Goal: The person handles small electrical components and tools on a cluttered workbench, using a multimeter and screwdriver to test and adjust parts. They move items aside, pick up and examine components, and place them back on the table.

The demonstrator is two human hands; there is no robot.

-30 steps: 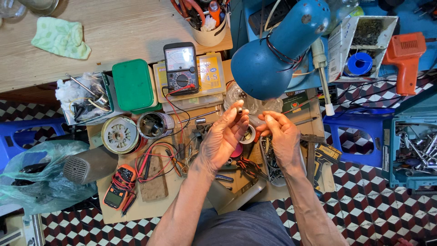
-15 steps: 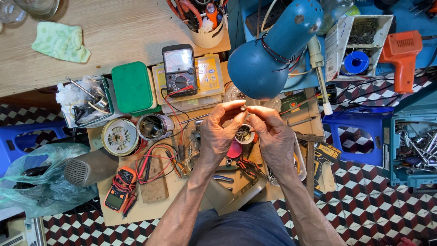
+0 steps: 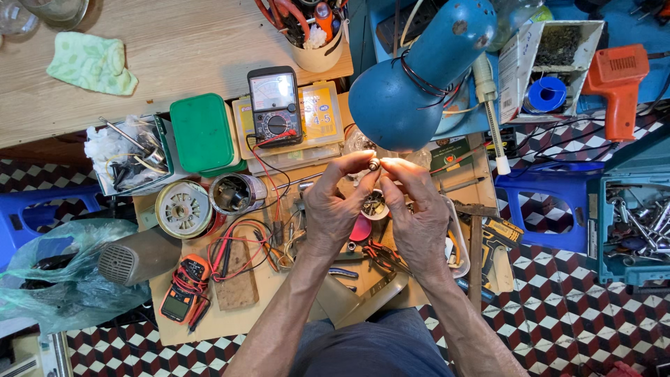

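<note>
My left hand and my right hand are raised together over a cluttered low workboard, just under a blue desk lamp. Both pinch one small dark cylindrical part between their fingertips, lit by the lamp. Below the hands lie a small round cup of bits, a pink disc and red-handled pliers. The hands hide most of what lies under them.
An analog multimeter with red and black leads, a green box, a motor stator, a metal can and an orange meter sit left. An orange drill, a blue stool and a socket case stand right.
My hands have come together and risen slightly toward the lamp; the right hand, apart a second ago, now meets the left on the small part.
</note>
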